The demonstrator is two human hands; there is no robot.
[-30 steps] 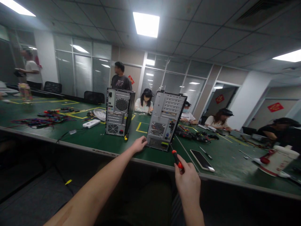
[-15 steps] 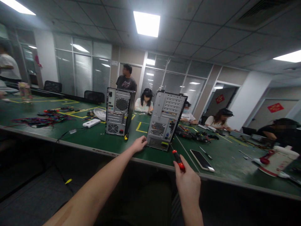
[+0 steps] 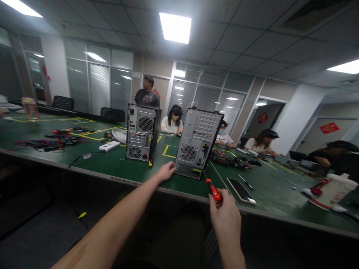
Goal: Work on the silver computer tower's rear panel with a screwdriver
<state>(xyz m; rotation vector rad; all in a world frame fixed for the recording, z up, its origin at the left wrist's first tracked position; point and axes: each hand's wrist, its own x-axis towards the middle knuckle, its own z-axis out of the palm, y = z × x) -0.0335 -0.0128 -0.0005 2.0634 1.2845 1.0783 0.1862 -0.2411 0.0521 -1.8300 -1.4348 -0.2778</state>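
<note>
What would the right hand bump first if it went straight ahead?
The screwdriver in the right hand would probably meet the lower corner of the nearer computer tower first; whether the tip touches is unclear.

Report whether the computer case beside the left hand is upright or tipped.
Upright: the case stands on its short end on the table.

3 bright ceiling panels [image 3: 175, 28]; glass partitions [image 3: 77, 73]; green table [image 3: 112, 168].

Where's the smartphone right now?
In the head view it lies on the green table, right of the right-hand computer tower, with the smartphone just beyond the red screwdriver.
</note>
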